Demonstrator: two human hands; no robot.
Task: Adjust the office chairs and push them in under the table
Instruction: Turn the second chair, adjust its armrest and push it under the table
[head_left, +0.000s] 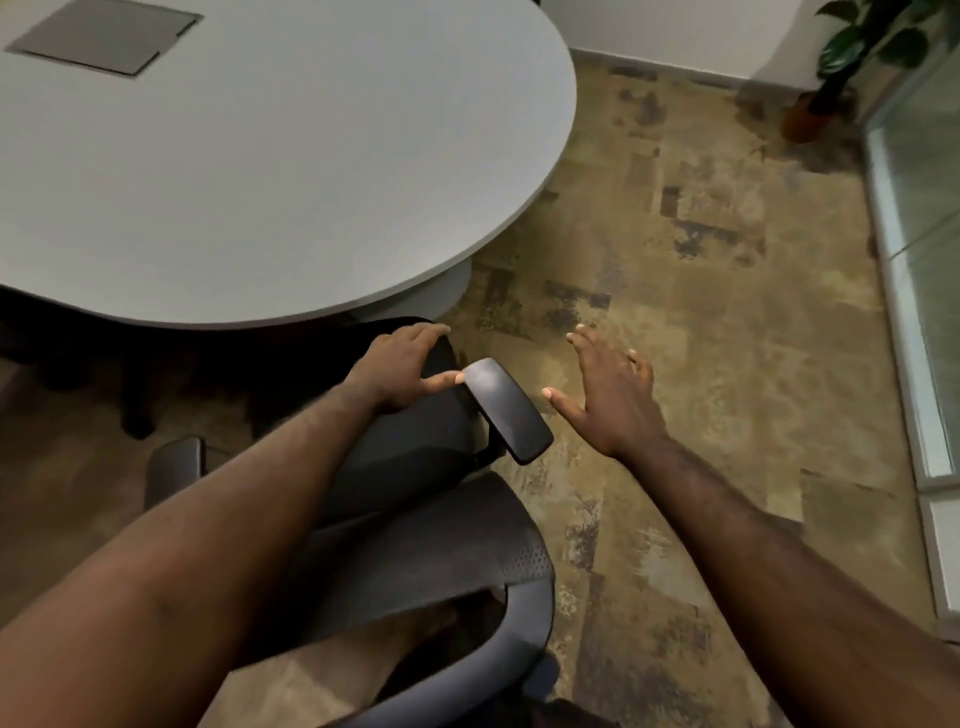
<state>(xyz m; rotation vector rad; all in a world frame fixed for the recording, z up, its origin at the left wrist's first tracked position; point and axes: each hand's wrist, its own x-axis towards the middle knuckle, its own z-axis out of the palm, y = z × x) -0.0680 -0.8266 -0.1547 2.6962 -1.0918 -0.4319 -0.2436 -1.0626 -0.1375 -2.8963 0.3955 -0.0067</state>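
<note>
A dark grey office chair (415, 540) stands below me, its seat front reaching just under the edge of the grey oval table (291, 171). The chair's right armrest pad (506, 410) sticks out at an angle. My left hand (402, 371) rests on the front of the seat, fingers spread, thumb touching the near end of the armrest pad. To the right of the pad, my right hand (608, 395) hovers open over the carpet, touching nothing. The chair's left armrest (174, 467) shows at lower left. My left forearm hides much of the seat.
A metal cable hatch (104, 34) is set in the tabletop at top left. Patterned brown carpet (701, 291) stretches to the right. A potted plant (826, 88) stands in the far corner, beside a glass partition (914, 260) along the right side.
</note>
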